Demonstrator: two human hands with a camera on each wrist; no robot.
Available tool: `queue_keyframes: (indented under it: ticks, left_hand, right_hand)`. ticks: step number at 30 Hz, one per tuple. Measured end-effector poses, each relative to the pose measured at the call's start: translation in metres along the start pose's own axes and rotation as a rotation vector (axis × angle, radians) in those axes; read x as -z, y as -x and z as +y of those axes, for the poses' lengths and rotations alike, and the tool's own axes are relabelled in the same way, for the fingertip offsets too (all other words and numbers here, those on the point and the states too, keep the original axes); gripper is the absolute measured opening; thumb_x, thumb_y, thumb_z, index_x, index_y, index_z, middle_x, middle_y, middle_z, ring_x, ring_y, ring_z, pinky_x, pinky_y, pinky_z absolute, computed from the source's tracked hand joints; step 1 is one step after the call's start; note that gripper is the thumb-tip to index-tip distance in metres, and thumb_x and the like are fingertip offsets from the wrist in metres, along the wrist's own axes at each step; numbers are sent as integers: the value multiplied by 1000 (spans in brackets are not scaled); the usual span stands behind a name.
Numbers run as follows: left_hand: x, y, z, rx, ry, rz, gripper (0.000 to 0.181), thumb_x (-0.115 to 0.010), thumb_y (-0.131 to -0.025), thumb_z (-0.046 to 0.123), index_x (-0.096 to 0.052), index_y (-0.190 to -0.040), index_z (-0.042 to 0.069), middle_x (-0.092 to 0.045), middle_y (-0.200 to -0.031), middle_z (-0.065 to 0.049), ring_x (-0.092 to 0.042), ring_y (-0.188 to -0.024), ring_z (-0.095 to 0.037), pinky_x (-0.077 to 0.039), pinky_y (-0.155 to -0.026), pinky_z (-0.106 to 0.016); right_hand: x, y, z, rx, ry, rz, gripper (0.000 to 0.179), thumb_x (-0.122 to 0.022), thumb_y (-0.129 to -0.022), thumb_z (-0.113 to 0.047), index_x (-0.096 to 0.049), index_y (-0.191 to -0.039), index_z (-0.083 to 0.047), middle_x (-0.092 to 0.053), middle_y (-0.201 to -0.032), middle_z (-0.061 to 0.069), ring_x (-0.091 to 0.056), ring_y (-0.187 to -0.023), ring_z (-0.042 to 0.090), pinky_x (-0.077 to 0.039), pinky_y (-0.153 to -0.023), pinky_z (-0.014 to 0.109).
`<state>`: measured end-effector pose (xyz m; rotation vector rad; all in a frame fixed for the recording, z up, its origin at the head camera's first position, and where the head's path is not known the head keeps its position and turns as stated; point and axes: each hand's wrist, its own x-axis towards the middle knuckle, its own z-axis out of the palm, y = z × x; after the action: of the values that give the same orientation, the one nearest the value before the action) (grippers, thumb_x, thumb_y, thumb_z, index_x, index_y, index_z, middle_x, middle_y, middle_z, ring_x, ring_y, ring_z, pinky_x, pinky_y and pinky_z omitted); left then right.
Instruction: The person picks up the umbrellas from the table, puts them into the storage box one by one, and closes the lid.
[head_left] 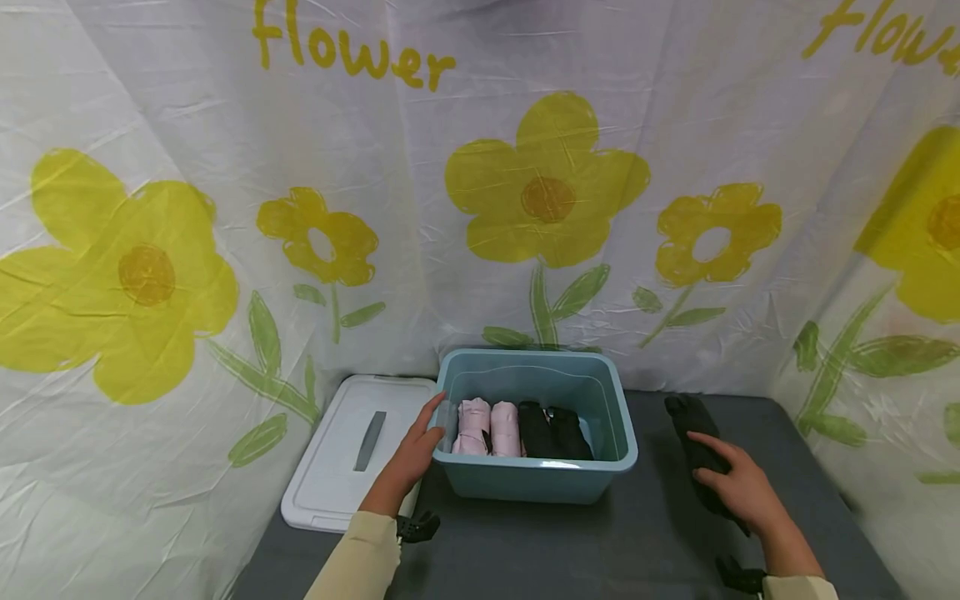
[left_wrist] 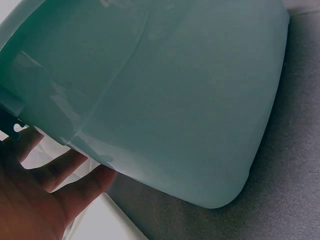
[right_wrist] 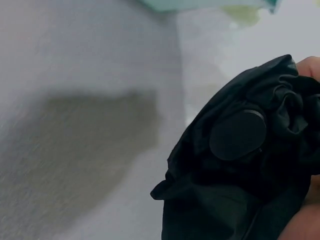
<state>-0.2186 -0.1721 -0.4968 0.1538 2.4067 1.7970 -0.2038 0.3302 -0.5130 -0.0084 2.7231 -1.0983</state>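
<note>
My right hand (head_left: 742, 492) holds a black folded umbrella (head_left: 701, 454) at the right of the table. In the right wrist view the umbrella (right_wrist: 225, 195) shows gathered fabric and a flat round cap, with fingers at its right side. Its shadow lies apart from it on the table. My left hand (head_left: 408, 462) rests at the left side of a blue-green plastic bin (head_left: 525, 483), fingers extended against its outer wall in the left wrist view. Inside the bin, two pink rolled bundles (head_left: 489, 429) stand beside black rolled bundles (head_left: 553, 432).
A white lid (head_left: 330, 475) with a grey handle lies left of the bin, partly behind my left hand. The dark grey table (head_left: 517, 550) runs back to a white curtain (head_left: 420, 158) printed with yellow flowers, which also hangs at both sides.
</note>
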Motion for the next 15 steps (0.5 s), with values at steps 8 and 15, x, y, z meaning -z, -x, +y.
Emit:
queue_keyframes:
  ticks: [8,15]
  left_hand:
    - [0,0,1,3,10,3,58,-35,-100,8,-20,-156,17,-9,-163,-16,-9,-149,-41,-17,-111,-67]
    - [0,0,0,3,13,3,58,-35,-101,8,-21,-156,19,-9,-163,-15,-8,-149,-39,-16,-112,-66]
  right_hand:
    - [3,6,-29,111,-41,32,63,-58,-96,-31,-32,-153,-22,-22,-154,30,-32,-131,54,-46,-85,58]
    - [6,10,-52,172,-93,46,63,-60,-95,-32,-34,-152,-24,-24,-155,27,-35,-131,51,-47,-85,55]
